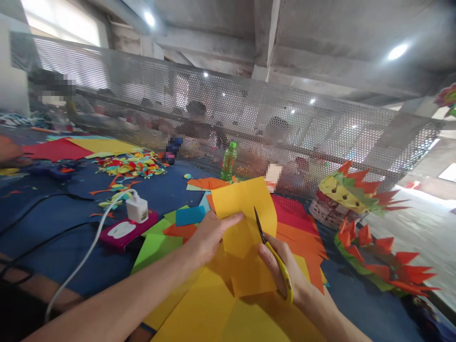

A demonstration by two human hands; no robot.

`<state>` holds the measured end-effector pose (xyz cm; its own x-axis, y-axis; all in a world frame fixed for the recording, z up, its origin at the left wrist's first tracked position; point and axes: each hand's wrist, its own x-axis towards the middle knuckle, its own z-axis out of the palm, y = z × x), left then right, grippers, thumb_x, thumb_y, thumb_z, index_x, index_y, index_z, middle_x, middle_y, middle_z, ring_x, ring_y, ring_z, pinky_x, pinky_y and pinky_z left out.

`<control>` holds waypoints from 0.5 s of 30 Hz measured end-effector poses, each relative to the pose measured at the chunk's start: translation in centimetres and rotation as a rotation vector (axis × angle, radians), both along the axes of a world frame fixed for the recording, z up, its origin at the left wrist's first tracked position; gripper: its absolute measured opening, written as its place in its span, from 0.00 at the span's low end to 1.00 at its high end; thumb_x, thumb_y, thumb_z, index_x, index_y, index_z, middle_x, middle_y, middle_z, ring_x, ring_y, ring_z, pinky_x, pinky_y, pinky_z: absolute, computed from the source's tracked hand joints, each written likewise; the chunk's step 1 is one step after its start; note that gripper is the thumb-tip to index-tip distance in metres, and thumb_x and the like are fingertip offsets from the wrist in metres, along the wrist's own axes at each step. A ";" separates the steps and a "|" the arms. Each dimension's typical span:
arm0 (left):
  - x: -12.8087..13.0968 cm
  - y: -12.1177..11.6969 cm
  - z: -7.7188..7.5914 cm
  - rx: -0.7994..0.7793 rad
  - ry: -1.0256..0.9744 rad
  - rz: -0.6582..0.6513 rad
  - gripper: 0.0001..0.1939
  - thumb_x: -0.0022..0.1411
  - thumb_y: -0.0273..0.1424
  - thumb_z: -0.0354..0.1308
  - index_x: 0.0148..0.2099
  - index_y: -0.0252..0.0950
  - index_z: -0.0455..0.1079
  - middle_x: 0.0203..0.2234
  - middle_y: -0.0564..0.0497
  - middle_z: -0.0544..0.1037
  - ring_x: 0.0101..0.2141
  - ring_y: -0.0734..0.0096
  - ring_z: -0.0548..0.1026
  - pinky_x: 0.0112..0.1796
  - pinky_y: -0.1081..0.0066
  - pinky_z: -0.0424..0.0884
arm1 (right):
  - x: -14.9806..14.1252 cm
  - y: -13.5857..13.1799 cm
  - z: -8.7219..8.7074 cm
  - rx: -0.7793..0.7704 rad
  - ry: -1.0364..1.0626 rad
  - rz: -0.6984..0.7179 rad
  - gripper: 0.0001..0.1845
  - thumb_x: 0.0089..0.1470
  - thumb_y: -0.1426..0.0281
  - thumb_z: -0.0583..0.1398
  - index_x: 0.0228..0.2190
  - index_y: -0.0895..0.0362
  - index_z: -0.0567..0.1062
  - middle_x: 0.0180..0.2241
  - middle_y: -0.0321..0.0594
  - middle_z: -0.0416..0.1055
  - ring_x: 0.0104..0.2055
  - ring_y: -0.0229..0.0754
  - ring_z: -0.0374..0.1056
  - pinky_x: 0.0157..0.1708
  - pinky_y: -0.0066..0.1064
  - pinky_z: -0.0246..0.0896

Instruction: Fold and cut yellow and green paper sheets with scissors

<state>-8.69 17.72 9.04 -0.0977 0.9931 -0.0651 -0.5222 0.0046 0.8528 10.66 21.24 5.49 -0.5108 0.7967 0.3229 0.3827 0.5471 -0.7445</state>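
A sheet of yellow paper (242,195) is held up in front of me, its lower part bent or folded. My left hand (208,237) pinches it at the left side, thumb lying on top. Scissors (286,275) with yellow handles and dark blades are gripped in my right hand (294,273). The blades point up and away over the paper's right half; whether they are cutting into it I cannot tell. Underneath lie more yellow sheets (192,308), with orange paper (301,244) to the right and green paper (156,249) to the left.
On the blue table stand a green bottle (229,161) and a purple power strip (119,232) with a white charger (137,208). Paper scraps (131,164) are heaped at the left. Spiky paper crowns (386,266) sit at the right. A perforated metal screen (228,104) runs behind.
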 end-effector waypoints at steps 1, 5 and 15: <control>0.0 0.0 0.0 -0.002 -0.004 0.007 0.25 0.47 0.35 0.75 0.48 0.33 0.78 0.49 0.39 0.81 0.45 0.47 0.81 0.41 0.61 0.76 | 0.0 0.0 0.0 -0.008 -0.012 -0.001 0.26 0.60 0.45 0.54 0.33 0.53 0.76 0.25 0.40 0.69 0.29 0.46 0.65 0.24 0.30 0.58; 0.1 0.1 0.1 0.005 -0.019 0.024 0.26 0.46 0.34 0.75 0.48 0.32 0.78 0.48 0.39 0.82 0.45 0.48 0.81 0.41 0.61 0.76 | -0.3 -0.3 0.3 -0.036 -0.023 0.001 0.28 0.60 0.42 0.53 0.33 0.53 0.75 0.25 0.39 0.66 0.29 0.44 0.62 0.23 0.29 0.55; 0.0 -0.1 0.1 -0.006 -0.039 -0.009 0.24 0.46 0.33 0.75 0.47 0.31 0.78 0.46 0.37 0.83 0.40 0.50 0.82 0.42 0.58 0.76 | -0.4 0.0 -0.4 -0.091 0.030 0.039 0.26 0.62 0.45 0.53 0.26 0.54 0.63 0.24 0.31 0.50 0.26 0.36 0.45 0.23 0.29 0.42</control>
